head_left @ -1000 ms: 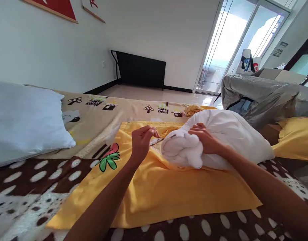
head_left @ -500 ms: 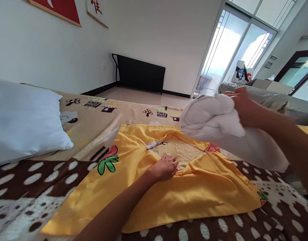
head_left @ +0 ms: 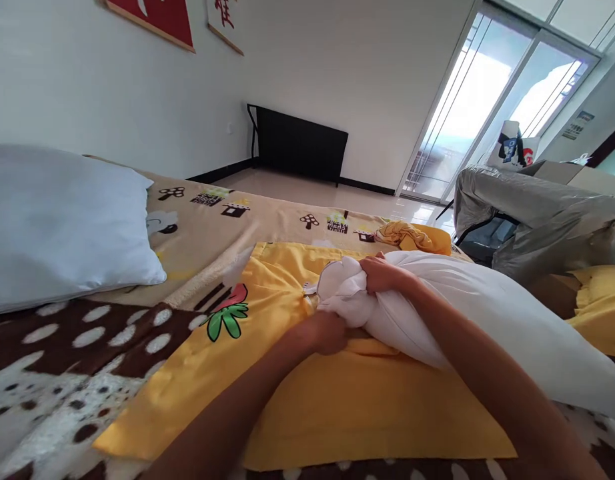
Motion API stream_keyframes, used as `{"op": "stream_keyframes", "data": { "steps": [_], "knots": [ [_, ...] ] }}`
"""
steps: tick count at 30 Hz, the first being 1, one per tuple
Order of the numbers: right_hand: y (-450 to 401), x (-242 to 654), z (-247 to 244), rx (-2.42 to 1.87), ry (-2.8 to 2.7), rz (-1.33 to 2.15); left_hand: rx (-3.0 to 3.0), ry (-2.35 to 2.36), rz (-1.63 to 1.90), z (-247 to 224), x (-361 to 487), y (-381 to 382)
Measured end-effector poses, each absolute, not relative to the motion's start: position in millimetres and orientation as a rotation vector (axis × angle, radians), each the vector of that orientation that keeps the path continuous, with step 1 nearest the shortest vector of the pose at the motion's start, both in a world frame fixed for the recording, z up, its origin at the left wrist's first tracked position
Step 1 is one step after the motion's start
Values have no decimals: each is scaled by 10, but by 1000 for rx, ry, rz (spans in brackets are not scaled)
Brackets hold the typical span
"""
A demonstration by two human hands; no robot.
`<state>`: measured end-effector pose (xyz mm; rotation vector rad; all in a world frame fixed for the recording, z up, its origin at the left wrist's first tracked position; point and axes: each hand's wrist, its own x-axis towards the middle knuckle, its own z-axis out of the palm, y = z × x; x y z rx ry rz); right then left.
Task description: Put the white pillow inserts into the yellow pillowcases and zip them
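A yellow pillowcase (head_left: 287, 407) with a printed green-and-red fruit motif lies spread on the blanket, its zip opening facing up. My right hand (head_left: 380, 273) is closed on the bunched end of a white pillow (head_left: 487, 313), which reaches into the opening and stretches off to the right. My left hand (head_left: 331, 332) is closed at the near edge of the opening, against the pillow's bunched end. Its fingertips are hidden, but it appears to grip the pillowcase there.
Another white pillow (head_left: 67, 227) lies at the left. Crumpled yellow cloth (head_left: 412, 237) rests at the blanket's far edge, and more yellow fabric (head_left: 600, 310) is at the right. Beyond stand a plastic-covered sofa (head_left: 547, 207) and a black panel (head_left: 300, 143). The patterned blanket (head_left: 267, 213) covers the bed.
My right hand has brought the pillow down and left, from above the pillowcase into its opening. My left hand stays at the opening's edge. The view has turned slightly.
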<state>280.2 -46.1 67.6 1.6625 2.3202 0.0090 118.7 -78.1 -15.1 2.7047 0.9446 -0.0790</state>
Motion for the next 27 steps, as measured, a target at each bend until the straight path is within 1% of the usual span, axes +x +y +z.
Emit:
{"op": "stream_keyframes", "data": {
  "steps": [3, 7, 15, 19, 23, 27],
  "knots": [
    [-471, 2862, 707, 1679, 2336, -34, 2705, 1121, -126, -118, 1098, -640],
    [-460, 2895, 682, 1693, 2364, -71, 2719, 1309, -86, -165, 1026, -494],
    [-431, 2924, 640, 1698, 2395, -80, 2796, 1474, 117, -323, 970, -424],
    [-445, 2925, 641, 1694, 2411, -75, 2726, 1509, 127, -387, 938, -386],
    [-451, 2923, 637, 1700, 2405, -68, 2743, 1534, 314, -427, 924, -340],
    [-458, 2915, 642, 1699, 2400, -57, 2726, 1709, 480, -417, 921, -308]
  ]
}}
